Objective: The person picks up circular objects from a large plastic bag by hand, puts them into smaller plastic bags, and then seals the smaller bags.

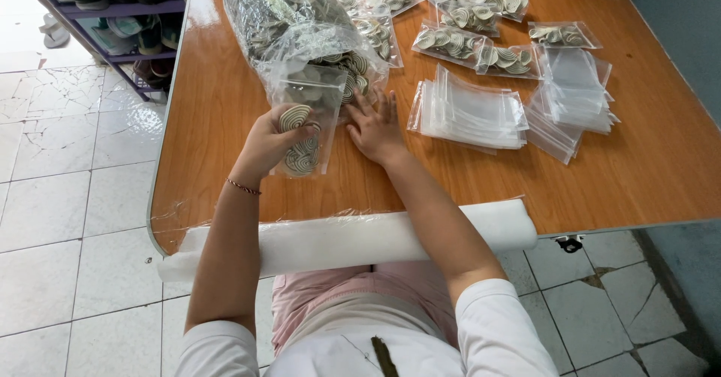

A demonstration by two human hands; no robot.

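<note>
Hands: two, left hand point(264, 143) and right hand point(375, 128) | large bulk bag of striped round pieces point(289, 16): one | small bag in hand point(304, 133): one | filled small bags point(481, 28) laid out on table: at least seven, farther ones cropped | stacks of empty clear bags point(469, 114): two | white foam roll point(353, 238): one | table point(646, 174): one

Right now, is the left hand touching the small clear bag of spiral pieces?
Touching. The head view shows the left hand with its fingers wrapped over the small clear bag, holding it above the table.
</note>
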